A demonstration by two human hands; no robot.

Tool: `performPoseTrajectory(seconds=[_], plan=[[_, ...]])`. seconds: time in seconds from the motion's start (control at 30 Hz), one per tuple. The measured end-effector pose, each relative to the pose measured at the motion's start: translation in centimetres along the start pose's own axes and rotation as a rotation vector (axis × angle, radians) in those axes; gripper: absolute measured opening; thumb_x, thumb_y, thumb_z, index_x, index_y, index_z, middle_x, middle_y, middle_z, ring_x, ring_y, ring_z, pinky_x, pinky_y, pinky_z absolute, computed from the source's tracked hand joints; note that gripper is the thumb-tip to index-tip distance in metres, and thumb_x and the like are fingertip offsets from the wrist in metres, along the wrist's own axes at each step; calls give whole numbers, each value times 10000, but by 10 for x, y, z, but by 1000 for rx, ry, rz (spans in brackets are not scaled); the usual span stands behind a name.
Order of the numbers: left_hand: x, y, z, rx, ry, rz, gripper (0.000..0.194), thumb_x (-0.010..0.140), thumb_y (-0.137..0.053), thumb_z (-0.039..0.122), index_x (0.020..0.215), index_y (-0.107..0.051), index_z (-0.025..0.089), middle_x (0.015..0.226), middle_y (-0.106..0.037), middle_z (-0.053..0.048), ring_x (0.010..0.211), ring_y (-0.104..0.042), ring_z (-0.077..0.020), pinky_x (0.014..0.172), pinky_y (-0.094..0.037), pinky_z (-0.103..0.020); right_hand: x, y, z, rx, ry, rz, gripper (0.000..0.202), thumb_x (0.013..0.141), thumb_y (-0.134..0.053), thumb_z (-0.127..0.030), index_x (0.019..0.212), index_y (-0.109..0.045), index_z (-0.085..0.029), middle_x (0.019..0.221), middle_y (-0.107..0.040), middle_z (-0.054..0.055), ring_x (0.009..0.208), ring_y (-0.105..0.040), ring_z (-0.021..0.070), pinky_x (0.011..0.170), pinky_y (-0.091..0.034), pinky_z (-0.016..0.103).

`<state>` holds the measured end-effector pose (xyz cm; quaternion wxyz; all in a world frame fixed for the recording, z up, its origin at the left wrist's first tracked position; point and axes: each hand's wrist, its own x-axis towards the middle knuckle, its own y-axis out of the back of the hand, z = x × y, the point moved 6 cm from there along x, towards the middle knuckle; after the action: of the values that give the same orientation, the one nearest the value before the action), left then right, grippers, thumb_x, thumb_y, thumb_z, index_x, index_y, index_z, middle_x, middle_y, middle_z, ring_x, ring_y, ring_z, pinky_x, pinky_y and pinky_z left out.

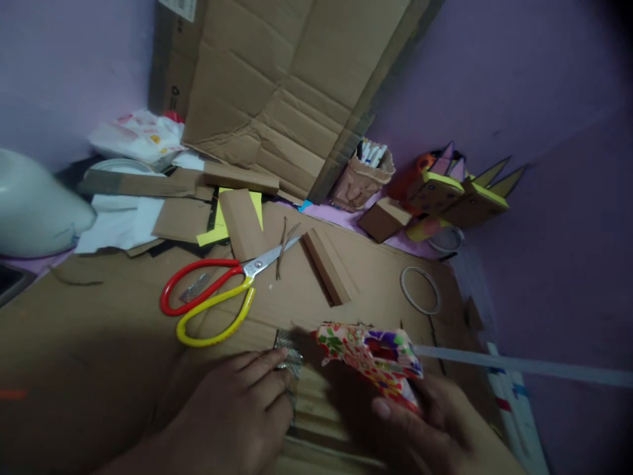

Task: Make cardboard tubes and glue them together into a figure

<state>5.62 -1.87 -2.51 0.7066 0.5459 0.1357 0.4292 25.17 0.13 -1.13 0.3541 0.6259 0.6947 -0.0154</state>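
Observation:
My right hand (440,422) is closed around the handle of a hot glue gun (346,343) covered in flowery wrapping. A long glue stick (519,364) sticks out of its back end toward the right, and its nozzle points left. My left hand (237,409) lies with fingers stretched over a corrugated cardboard piece (316,402), the fingertips touching a glittery silver patch (289,349) at its upper edge. The nozzle is just right of that patch; I cannot tell whether they touch. Beyond my left hand lie open scissors (257,265) with one red and one yellow handle.
Folded cardboard strips (326,267) and yellow paper (212,234) lie behind the scissors. A tape ring (420,290) sits to the right. Along the back stand a pen holder (363,177), spiky cardboard figures (459,191) and a big cardboard sheet (277,79). A white rounded object (39,204) is left.

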Motion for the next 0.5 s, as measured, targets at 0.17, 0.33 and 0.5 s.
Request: performPoseTrajectory(seconds=[0.17,0.33,0.5], plan=[[-1,-1,1,-91,60,-171,183,884,-532,269,881,-694,184,1016,-729,-58,1092,-601,-209,934,-454,-308,8,-23,-27,-122,159,-256,388,770,-616,-393,1104,-665,-202,1055,-709,98,929,-663,263,880,-499,346],[3,6,3,-135,88,-254,198,886,-524,245,974,-685,171,1034,-719,-82,1062,-616,-232,924,-466,-352,9,-27,-34,-318,249,-272,371,789,-564,-358,1112,-669,-209,998,-726,85,822,-679,249,787,-536,321],[5,1,6,-117,66,-282,180,879,-534,230,916,-691,149,1024,-722,-95,1045,-624,-258,867,-501,-362,11,-28,-35,-432,306,-190,320,768,-581,-348,1032,-695,-209,902,-739,74,807,-679,259,713,-544,293]])
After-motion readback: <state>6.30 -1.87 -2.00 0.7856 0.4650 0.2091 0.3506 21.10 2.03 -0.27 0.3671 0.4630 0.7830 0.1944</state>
